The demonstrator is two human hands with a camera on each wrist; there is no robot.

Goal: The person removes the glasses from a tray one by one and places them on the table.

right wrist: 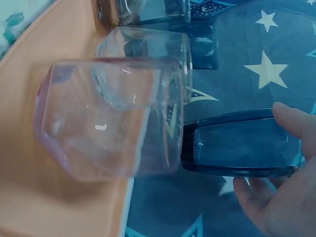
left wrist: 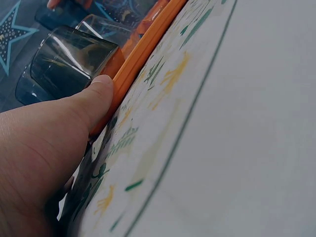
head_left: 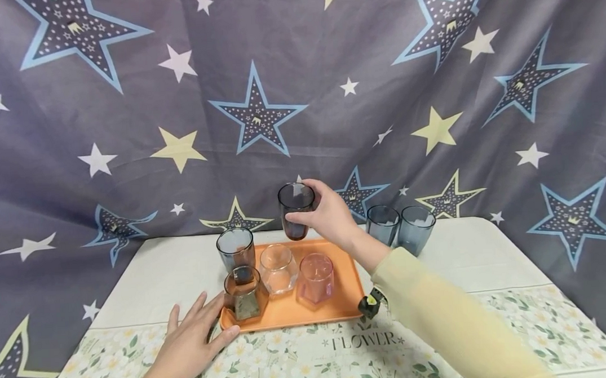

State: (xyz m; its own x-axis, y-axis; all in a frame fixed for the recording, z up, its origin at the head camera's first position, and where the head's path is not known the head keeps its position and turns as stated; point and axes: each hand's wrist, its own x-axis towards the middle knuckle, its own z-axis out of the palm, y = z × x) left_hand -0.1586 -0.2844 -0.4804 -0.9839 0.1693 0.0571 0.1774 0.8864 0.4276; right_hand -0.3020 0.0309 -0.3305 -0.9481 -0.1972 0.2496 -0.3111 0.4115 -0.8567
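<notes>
My right hand [head_left: 332, 216] grips a dark blue glass tumbler [head_left: 295, 209] near its rim, fingers and thumb on opposite sides. The tumbler is upright at the back edge of an orange tray [head_left: 346, 271]. At the tray's front left corner rests my left hand [head_left: 195, 340], fingers spread, its thumb [left wrist: 101, 91] against the rim. Beside that hand stands a smoky faceted glass [head_left: 246, 301]. A clear glass [head_left: 278, 274] and a pink glass [head_left: 317, 281] stand on the tray to its right. Another blue tumbler [head_left: 235, 248] is at the back left corner.
Two blue tumblers, a nearer one [head_left: 382, 222] and an outer one [head_left: 416, 232], stand side by side on the table right of the tray. A floral cloth [head_left: 270, 359] covers the table front. Behind hangs a grey star-patterned curtain [head_left: 321, 137]. A dark strap item [head_left: 371, 304] sits under the right sleeve.
</notes>
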